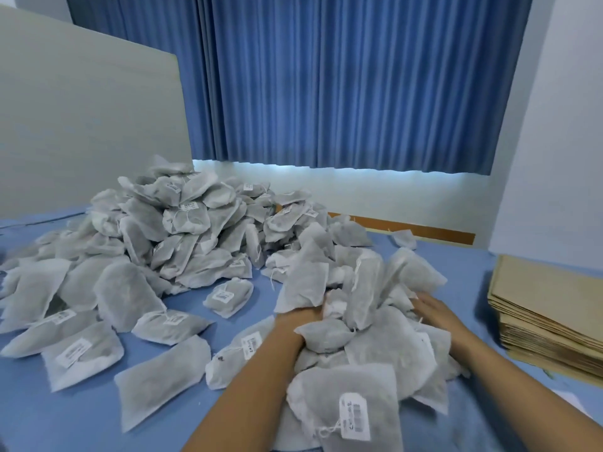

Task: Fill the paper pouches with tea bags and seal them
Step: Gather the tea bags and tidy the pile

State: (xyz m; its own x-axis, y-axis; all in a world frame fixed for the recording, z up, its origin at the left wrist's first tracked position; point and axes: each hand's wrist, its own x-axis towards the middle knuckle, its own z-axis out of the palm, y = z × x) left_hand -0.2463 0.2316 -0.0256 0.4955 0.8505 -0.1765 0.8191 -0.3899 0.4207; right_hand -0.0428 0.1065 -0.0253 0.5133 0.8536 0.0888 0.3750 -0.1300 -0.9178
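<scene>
Near the front edge of the blue bench (39,419), a clump of tea bags (375,340) sits between our hands. Our right hand (437,313) presses flat against it, fingers straight. Our left hand (301,319) is buried, so we cannot tell its grip. Paper pouches (548,308) are stacked at the right edge.

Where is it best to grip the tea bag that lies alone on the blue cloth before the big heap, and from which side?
Probably from above: pinch the lone tea bag across its plump middle. It lies flat, label up, with bare cloth at both its sides, so nothing blocks a pinch.
</scene>
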